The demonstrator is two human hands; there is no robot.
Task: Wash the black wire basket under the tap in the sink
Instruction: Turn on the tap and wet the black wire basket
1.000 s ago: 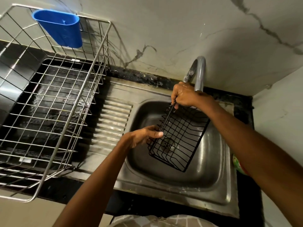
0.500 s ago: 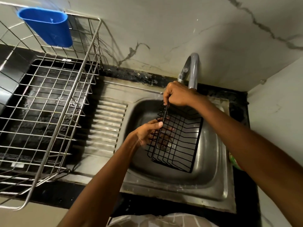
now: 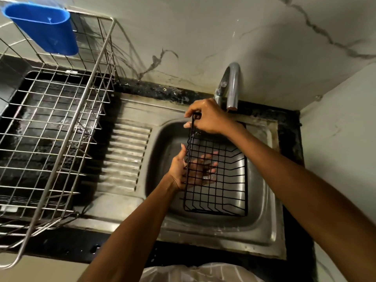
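Note:
The black wire basket (image 3: 227, 180) stands tilted on its long side inside the steel sink (image 3: 264, 231), below the curved tap (image 3: 232, 86). My right hand (image 3: 209, 119) grips the basket's top far corner, close under the tap's spout. My left hand (image 3: 183, 169) reaches under the basket's left rim; its straight fingers press against the wire mesh and show through the grid, with the thumb up along the rim. No water stream is visible from the tap.
A large silver wire dish rack (image 3: 50, 129) fills the black counter on the left, with a blue plastic holder (image 3: 44, 27) hung on its far rail. The ribbed drainboard (image 3: 124, 157) lies between rack and sink. Marble walls close the back and right.
The basket has turned more upright and shifted right in the sink. My left hand moved from the basket's outer edge to under the mesh, fingers spread behind it.

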